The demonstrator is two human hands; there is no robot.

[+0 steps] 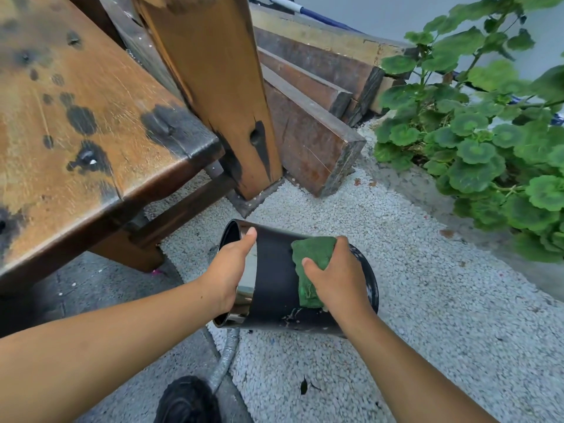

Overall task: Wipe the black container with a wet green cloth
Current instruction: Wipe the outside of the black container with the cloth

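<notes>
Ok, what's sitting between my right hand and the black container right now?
The green cloth. In the head view, the right hand holds it pressed against the outer side of the black container, with the thumb curled onto the cloth.

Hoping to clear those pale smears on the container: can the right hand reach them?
Probably yes: the right hand holds the cloth just beside the smears, with bare container wall between.

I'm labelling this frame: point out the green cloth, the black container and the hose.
green cloth (311, 254), head view, upper fold.
black container (276, 270), head view, bare side wall.
hose (227, 352), head view, grey bend below container.
</notes>
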